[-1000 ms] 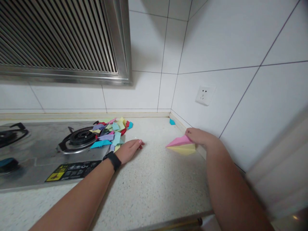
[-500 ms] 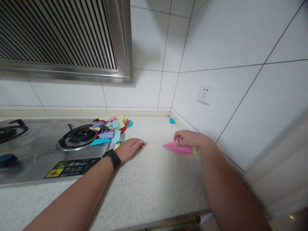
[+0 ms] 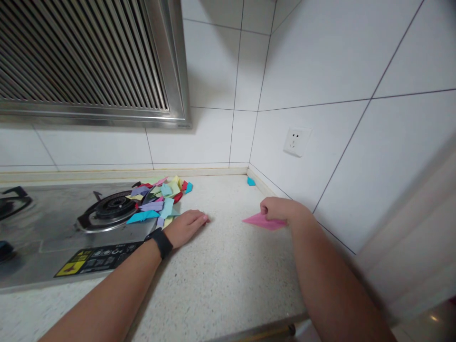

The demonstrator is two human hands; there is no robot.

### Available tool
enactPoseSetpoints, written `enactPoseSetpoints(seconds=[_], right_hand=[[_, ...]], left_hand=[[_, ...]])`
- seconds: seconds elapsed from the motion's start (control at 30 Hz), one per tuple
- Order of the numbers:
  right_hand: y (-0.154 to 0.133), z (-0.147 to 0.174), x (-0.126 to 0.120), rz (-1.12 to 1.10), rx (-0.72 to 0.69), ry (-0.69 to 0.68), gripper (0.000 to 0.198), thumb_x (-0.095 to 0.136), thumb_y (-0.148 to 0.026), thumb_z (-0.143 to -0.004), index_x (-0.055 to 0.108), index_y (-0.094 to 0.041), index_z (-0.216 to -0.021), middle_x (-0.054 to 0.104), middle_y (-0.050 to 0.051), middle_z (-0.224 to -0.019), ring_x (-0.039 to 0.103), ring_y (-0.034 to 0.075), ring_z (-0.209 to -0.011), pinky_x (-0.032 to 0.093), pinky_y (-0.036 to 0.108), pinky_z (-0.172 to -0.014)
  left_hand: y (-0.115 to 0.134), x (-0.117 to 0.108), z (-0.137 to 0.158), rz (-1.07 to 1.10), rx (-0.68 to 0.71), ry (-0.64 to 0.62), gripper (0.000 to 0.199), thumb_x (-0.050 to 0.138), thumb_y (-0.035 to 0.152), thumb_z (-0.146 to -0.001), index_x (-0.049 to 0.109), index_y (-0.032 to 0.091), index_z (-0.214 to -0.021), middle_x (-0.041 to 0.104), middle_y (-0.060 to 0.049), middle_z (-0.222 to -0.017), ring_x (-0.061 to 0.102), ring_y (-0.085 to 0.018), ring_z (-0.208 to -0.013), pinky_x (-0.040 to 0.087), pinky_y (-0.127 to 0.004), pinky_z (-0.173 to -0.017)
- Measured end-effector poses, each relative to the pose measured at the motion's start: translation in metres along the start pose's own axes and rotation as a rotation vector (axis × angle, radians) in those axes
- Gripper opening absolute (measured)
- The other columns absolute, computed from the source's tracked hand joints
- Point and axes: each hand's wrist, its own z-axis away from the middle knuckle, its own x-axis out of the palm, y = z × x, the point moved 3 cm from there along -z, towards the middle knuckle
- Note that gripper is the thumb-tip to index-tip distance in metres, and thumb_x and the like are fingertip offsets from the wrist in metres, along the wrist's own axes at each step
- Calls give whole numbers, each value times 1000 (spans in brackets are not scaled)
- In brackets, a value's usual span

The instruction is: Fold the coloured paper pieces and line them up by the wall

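A pink, pointed piece of folded paper, shaped like a paper plane [image 3: 261,221], lies low over the counter with its tip to the left. My right hand [image 3: 281,209] is closed at its upper edge, with thumb and fingers curled together; the exact grip is partly hidden. Resting on the counter, my left hand [image 3: 187,227] has its fingers stretched out and holds nothing. A black band circles the left wrist. Just beyond that hand sits a heap of colourful folded papers [image 3: 152,206], spread over the stove's edge and the counter.
A gas stove [image 3: 46,242] with a black burner [image 3: 116,205] takes up the left side. Overhead hangs a metal range hood [image 3: 174,95]. One small blue paper [image 3: 251,181] lies in the back corner. The right wall carries a socket [image 3: 296,141].
My right hand's fingers have curled in more tightly at the pink paper plane. A yellow strip seen beneath its back end is out of sight now. The view has shifted slightly.
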Motion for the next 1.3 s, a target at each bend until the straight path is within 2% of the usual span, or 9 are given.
enactPoseSetpoints(seconds=[0.23,0.43,0.63,0.73,0.9,1.0,1.13,1.23,1.3], right_hand=[[-7,-6,1,-19,-86,88,28,56,-11,-66,65,-22,-90,69,5,-93,61,18,-79,35,25,-57],[0,-5,10,15,-12,24,25,60,-6,-60,67,-19,-80,69,7,-84,62,21,-73,38,27,-59],[0,1,6,-44,-46,45,38,65,-9,-54,66,-22,-89,68,6,-90,61,22,-75,39,27,-59],[-14,2,-6,-211,-191,139,29,64,-13,-60,64,-23,-87,66,4,-88,59,20,-77,40,26,-61],[-42,-1,-26,-454,-352,482,10,52,-16,-76,59,-19,-83,61,3,-84,55,16,-78,41,25,-69],[-54,-8,-22,-445,-370,543,10,52,-16,-78,59,-18,-85,61,3,-83,54,16,-78,41,26,-72],[-71,-14,-10,-480,-389,516,8,53,-19,-79,59,-19,-84,60,2,-78,53,15,-73,41,26,-69],[-79,-1,-14,-603,-411,559,9,54,-25,-82,60,-19,-81,59,1,-72,54,15,-69,43,27,-66],[-75,18,-26,-663,-387,664,20,49,-29,-88,60,-19,-74,58,2,-69,56,17,-70,45,30,-67]], left_hand=[[4,0,1,-51,24,-36,48,31,48,-97,69,19,-95,68,-7,-96,59,-20,-93,42,-34,-90],[5,2,1,-89,46,-24,45,34,48,-97,69,19,-96,68,-6,-94,58,-20,-92,42,-33,-88],[14,2,2,-163,99,-54,40,36,44,-97,68,20,-96,67,-6,-92,58,-19,-89,42,-33,-86],[18,2,2,-204,116,-72,37,38,42,-96,68,20,-96,67,-7,-92,58,-20,-90,42,-33,-86],[18,-4,2,-319,81,-80,34,42,40,-94,69,21,-94,67,-7,-91,58,-22,-92,43,-35,-87],[14,-15,2,-392,30,-24,32,43,39,-93,69,21,-93,67,-7,-89,59,-22,-89,44,-35,-85],[3,-41,5,-486,-98,192,27,49,37,-88,65,21,-104,65,-8,-93,58,-23,-93,43,-35,-88],[-8,-61,9,-579,-235,342,33,52,38,-86,59,20,-113,63,-10,-103,56,-26,-101,42,-38,-92],[-16,-69,13,-627,-337,382,41,55,39,-84,55,18,-119,62,-13,-110,55,-28,-104,41,-39,-93]])
